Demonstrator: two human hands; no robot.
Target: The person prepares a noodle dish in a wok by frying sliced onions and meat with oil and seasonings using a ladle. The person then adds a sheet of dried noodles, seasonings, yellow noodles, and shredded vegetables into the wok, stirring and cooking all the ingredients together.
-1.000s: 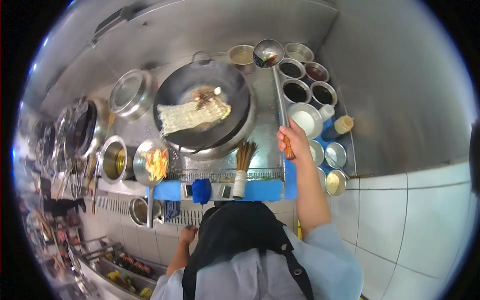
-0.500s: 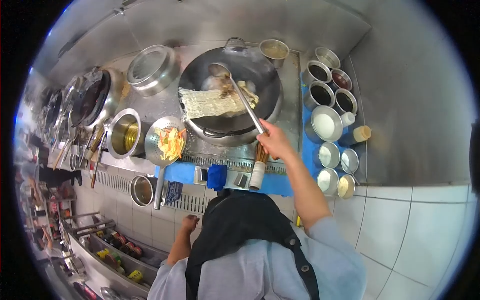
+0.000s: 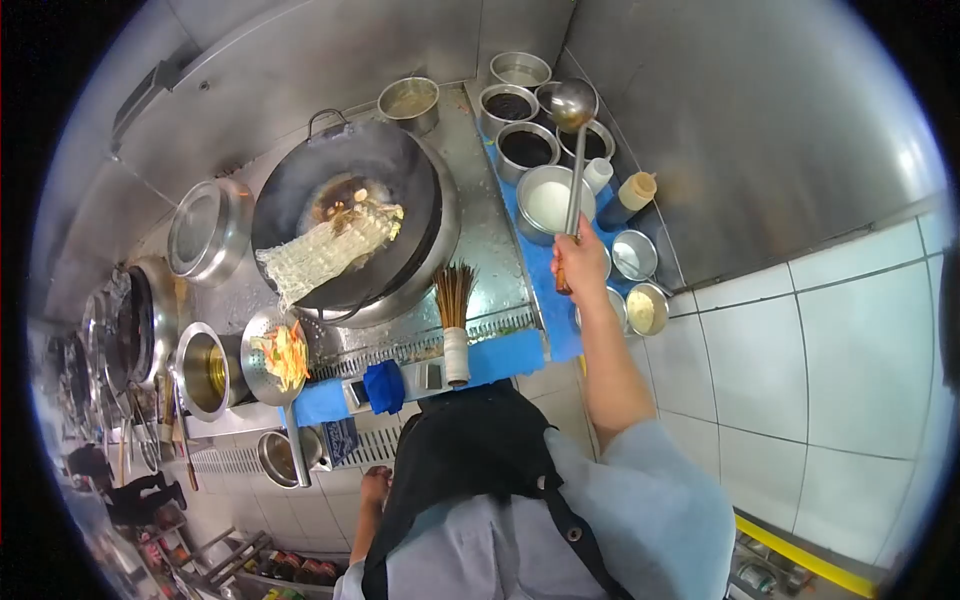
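Observation:
My right hand (image 3: 580, 258) is closed around the wooden-ended handle of a steel ladle (image 3: 578, 185). The ladle's bowl is raised over the sauce pots on the right, above a pot of dark sauce (image 3: 588, 143). At my side hangs my left hand (image 3: 376, 487), fingers curled in, with nothing visible in it. In the large black wok (image 3: 400, 250), a flat pale sheet of noodles (image 3: 325, 250) reaches up over the near left rim. Brown liquid and pale pieces (image 3: 348, 200) lie at the wok's bottom, with steam above.
A perforated strainer (image 3: 262, 380) holding shredded vegetables (image 3: 284, 355) rests on a pot at the counter's front. Beside it stands a pot of oil (image 3: 208, 370). A bamboo brush (image 3: 455, 320) lies near the wok. Squeeze bottles (image 3: 635, 192) and seasoning bowls (image 3: 647, 310) line the right side.
My right hand has carried the ladle from over the wok rightward to the sauce pots. The camera view has turned to the right. My left hand stays low at my side.

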